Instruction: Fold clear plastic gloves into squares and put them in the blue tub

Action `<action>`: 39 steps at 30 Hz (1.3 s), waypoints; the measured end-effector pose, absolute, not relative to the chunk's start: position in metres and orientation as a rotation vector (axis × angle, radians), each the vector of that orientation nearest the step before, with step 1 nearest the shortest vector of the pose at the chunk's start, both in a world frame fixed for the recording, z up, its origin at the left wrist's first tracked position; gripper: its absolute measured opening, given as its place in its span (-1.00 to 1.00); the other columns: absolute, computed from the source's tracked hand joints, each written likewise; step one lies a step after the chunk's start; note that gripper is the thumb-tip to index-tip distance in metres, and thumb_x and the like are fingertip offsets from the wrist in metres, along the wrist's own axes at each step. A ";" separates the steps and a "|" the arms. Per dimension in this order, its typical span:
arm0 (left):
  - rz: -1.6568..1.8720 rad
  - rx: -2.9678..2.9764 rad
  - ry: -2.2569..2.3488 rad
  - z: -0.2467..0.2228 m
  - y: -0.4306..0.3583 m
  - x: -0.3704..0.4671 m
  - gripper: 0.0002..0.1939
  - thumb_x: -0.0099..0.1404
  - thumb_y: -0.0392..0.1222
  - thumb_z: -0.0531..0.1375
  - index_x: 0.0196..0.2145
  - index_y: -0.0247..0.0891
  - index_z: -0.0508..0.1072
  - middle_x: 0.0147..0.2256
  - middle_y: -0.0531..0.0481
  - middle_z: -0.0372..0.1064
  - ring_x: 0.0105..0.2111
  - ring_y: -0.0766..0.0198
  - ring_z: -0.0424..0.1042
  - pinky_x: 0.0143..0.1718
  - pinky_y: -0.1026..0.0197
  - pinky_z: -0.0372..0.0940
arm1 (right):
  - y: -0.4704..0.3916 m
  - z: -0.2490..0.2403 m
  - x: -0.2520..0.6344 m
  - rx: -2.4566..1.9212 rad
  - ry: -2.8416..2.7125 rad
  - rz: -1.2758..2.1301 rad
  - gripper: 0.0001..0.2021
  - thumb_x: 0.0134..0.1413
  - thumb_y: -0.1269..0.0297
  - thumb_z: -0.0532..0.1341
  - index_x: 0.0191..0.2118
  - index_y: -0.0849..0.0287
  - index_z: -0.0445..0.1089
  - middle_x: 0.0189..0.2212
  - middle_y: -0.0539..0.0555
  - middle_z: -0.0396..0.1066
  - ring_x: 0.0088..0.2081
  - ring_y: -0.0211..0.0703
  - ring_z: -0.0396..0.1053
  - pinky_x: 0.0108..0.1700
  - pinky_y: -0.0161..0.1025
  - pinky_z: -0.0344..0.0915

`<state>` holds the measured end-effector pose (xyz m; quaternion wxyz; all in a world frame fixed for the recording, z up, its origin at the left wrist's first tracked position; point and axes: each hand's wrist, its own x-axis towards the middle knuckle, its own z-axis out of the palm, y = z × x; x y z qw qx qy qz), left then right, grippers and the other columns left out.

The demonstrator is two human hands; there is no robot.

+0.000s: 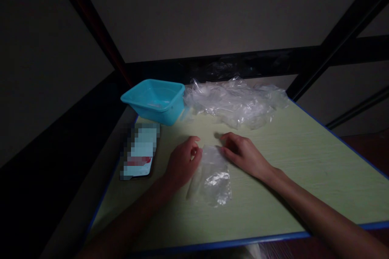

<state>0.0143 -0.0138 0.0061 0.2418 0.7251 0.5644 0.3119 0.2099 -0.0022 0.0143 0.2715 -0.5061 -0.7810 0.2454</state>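
A small clear plastic bag [215, 178] lies flat and shiny on the table between my hands. My left hand [184, 160] is curled at the bag's upper left corner, thumb and a finger closed on its edge. At the upper right corner, my right hand [241, 151] has its thumb and forefinger apart, with a gap between them. The right thumb tip is close to the bag's edge; whether it touches is hard to tell. My right hand's other fingers are mostly hidden behind the forefinger and palm.
Behind my hands, a loose heap of clear plastic bags [234, 103] spreads along the back of the table [304, 162]. A blue plastic basin [173, 111] stands at the back left. A phone [141, 149] with a blurred screen rests near the left edge.
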 end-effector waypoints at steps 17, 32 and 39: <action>0.183 2.035 1.498 0.029 -0.014 -0.002 -0.81 0.02 -0.28 0.20 -0.65 -0.29 0.27 -0.56 0.11 0.19 -0.51 0.36 0.20 -0.50 0.31 -0.01 | -0.004 0.015 0.210 -1.485 -2.197 0.675 -0.77 0.06 0.21 0.06 -0.24 0.25 0.30 -0.65 -0.03 0.25 -0.61 -0.25 0.17 -0.52 -0.29 0.00; 0.270 1.742 1.231 0.030 -0.004 -0.012 -0.88 0.03 -0.23 0.07 -0.59 -0.30 0.32 -0.62 0.10 0.27 -0.57 0.36 0.23 -0.54 0.34 0.06 | -0.003 0.020 0.210 -1.263 -2.130 0.860 -0.85 0.08 0.28 0.05 -0.32 0.22 0.32 -0.61 -0.03 0.26 -0.58 -0.28 0.19 -0.53 -0.32 0.09; 0.330 1.756 1.186 0.025 -0.004 -0.009 -0.82 0.08 -0.22 0.02 -0.61 -0.30 0.29 -0.65 0.10 0.24 -0.61 0.38 0.22 -0.54 0.35 0.07 | 0.023 0.035 0.207 -0.937 -2.279 0.955 -0.85 0.15 0.35 0.02 -0.28 0.22 0.32 -0.39 0.07 0.37 -0.40 -0.24 0.28 -0.39 -0.30 0.19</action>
